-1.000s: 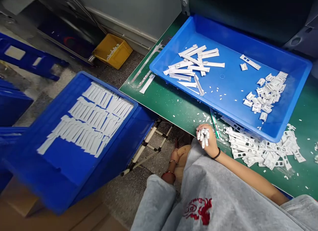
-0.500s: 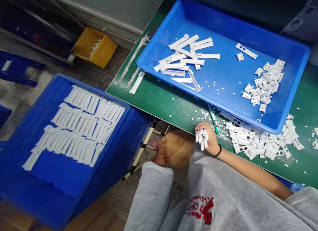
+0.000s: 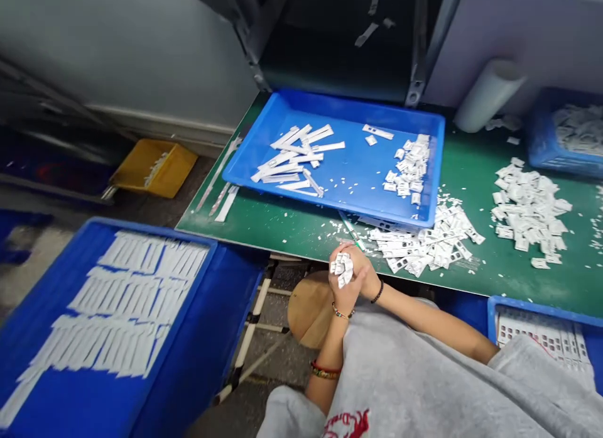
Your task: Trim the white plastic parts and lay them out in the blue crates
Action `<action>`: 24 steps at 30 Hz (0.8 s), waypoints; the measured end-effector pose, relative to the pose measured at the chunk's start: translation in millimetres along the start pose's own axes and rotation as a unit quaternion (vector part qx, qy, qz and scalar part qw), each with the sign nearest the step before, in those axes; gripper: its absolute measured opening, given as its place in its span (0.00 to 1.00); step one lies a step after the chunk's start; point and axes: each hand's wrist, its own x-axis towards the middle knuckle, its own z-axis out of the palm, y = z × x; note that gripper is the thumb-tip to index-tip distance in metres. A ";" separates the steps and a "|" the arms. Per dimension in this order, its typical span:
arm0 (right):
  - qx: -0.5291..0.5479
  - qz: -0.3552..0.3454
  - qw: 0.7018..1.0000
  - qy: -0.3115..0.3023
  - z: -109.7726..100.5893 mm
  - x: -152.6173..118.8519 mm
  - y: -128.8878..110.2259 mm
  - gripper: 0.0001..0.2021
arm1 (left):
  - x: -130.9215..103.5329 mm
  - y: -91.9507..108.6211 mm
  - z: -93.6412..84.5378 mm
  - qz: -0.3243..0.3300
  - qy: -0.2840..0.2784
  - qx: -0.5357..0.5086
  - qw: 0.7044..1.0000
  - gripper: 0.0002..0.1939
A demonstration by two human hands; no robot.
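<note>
Green table [image 3: 292,221]: left hand [image 3: 343,292] newly (bundle [image 3: 342,268])

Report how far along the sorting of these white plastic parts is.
Done: rows of strips fill the floor crate. In hand: both hands, left hand and right hand, clasp a bundle of white pieces. Left: loose piles on the green table and in the blue tray.

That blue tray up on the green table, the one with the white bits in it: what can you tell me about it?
The blue tray is a shallow rectangular bin, seemingly of smooth plastic, with low raised walls. It lies on the green table, its near edge propped on white plastic pieces heaped beneath and beside it. Inside, long white strips lie scattered at the left, small white clips are piled at the right, and tiny white crumbs dot the floor. Neither hand touches it.
</note>
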 end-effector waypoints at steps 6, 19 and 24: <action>-0.230 -0.057 0.972 0.008 -26.9 -18.5 -38.2 0.13 | 13.2 23.7 29.7 -0.129 -0.032 -0.150 0.980 0.14; -0.586 0.210 0.720 0.306 -233.2 -47.6 -133.6 0.29 | 77.8 2.9 26.7 -0.106 -0.066 -0.214 0.969 0.12; -0.577 0.296 0.708 0.279 -266.3 -37.0 -93.8 0.29 | 60.1 -6.1 25.7 -0.021 -0.072 -0.153 0.985 0.04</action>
